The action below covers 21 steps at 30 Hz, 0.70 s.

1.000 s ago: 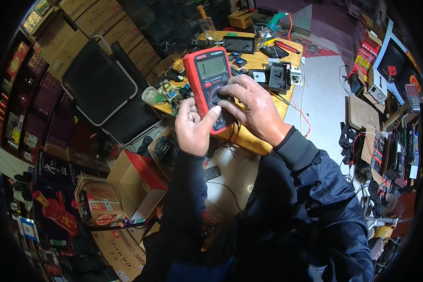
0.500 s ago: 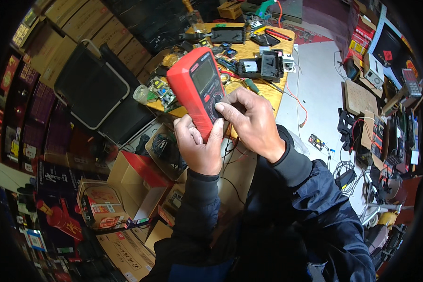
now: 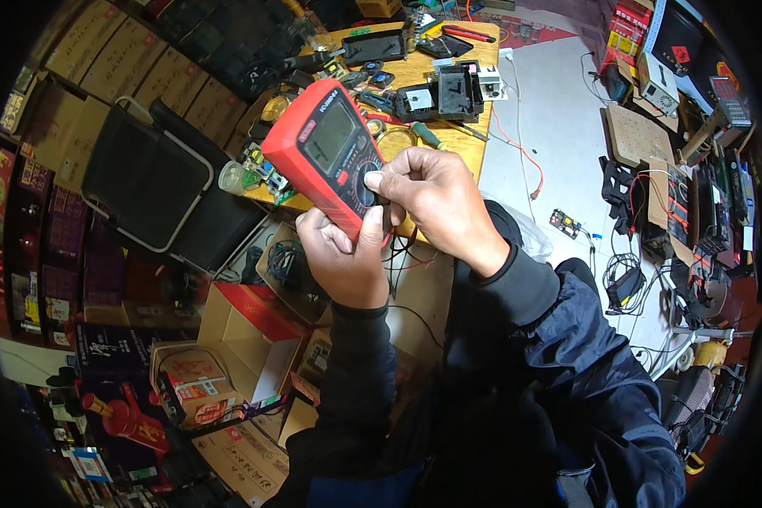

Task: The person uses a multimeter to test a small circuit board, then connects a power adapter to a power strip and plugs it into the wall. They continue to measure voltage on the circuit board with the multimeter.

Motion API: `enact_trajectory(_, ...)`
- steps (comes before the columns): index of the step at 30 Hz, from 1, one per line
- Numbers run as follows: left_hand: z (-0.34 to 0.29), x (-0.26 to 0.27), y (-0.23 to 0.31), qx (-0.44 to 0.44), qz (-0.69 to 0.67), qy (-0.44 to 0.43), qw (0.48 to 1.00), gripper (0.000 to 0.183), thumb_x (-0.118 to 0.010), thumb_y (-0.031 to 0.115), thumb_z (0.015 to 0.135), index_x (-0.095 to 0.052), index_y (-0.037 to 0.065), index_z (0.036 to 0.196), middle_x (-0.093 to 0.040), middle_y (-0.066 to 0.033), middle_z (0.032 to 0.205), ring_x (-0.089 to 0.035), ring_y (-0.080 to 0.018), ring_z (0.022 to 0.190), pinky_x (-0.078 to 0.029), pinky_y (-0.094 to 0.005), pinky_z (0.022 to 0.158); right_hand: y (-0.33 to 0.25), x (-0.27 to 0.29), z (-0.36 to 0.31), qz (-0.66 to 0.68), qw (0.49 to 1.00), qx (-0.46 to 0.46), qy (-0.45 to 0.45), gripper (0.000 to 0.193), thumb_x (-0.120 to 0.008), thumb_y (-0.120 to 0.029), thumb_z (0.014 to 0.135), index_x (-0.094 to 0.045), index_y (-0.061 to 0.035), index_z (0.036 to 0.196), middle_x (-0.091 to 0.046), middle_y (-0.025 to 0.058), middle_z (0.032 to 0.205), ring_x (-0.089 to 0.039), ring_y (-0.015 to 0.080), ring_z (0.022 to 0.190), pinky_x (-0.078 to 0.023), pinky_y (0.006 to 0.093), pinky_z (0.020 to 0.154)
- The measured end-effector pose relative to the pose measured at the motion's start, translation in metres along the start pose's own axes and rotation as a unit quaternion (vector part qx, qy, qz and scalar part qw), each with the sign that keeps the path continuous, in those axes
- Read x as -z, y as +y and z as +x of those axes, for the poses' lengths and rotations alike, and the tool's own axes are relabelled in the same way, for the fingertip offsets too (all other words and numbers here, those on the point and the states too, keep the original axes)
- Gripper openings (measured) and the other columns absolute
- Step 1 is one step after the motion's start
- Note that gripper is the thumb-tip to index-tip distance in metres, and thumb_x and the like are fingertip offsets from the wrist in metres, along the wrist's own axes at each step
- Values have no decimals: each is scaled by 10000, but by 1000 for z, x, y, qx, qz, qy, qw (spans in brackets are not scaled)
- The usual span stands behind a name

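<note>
My left hand (image 3: 343,262) is wrapped around the lower part of a red digital multimeter (image 3: 306,169), its thumb along the near edge. The meter is held up tilted, its face turned toward my right. On its grey screen (image 3: 334,134) some dark marks show at the lower left. My right hand (image 3: 449,207) closes thumb and finger on the dark rotary dial (image 3: 366,195); the thumb covers part of it. Dark and red leads (image 3: 402,254) hang below the meter, behind my hands.
Beyond the meter, a wooden table (image 3: 474,157) carries a black plastic housing (image 3: 459,91), a green-handled screwdriver (image 3: 426,135), circuit boards and tools. A black folding chair (image 3: 148,173) stands at the left, open cartons (image 3: 245,339) below it. A small circuit board (image 3: 565,223) and cables (image 3: 626,284) lie right.
The multimeter has shifted left and tilts further, showing more of its face. Dark marks now appear on its screen. Both hands keep their holds, and the whole view has moved slightly.
</note>
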<state>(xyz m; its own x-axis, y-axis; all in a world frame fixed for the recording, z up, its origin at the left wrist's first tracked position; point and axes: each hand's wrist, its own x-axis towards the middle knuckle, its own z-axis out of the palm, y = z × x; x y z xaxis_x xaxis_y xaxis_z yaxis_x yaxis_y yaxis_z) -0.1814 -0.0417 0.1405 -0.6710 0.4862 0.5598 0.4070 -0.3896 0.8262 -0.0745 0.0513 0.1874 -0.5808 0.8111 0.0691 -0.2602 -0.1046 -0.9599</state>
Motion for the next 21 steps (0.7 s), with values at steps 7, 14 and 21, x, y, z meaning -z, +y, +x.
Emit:
enact_trajectory(7,8,15,-4,174,-153,-41,972,420,-687,91,918,-507,-48,1270,-614,-144,1211,-605,-194,1090,-487,-364,1033,-11,5,-14,-109,993,54,-6,165,-688,-70,920,-720,80,982,-700,127,732,-659,147,578,-517,332,561)
enact_trajectory(14,7,17,-6,200,-200,-65,957,473,-664,108,917,-490,-47,1329,-594,-150,1276,-597,-219,1162,-479,-398,1073,-15,20,-21,-51,998,25,1,152,-669,-42,1000,-691,66,1106,-707,37,846,-580,55,594,-465,220,527)
enact_trajectory(21,11,12,4,205,-235,-89,946,698,-646,95,901,-362,-62,1519,-522,-183,1447,-534,-274,1331,-414,-444,1164,-6,43,-27,-90,994,60,-9,585,-838,-129,884,-555,28,1371,-616,65,1220,-608,98,1022,-503,267,922)
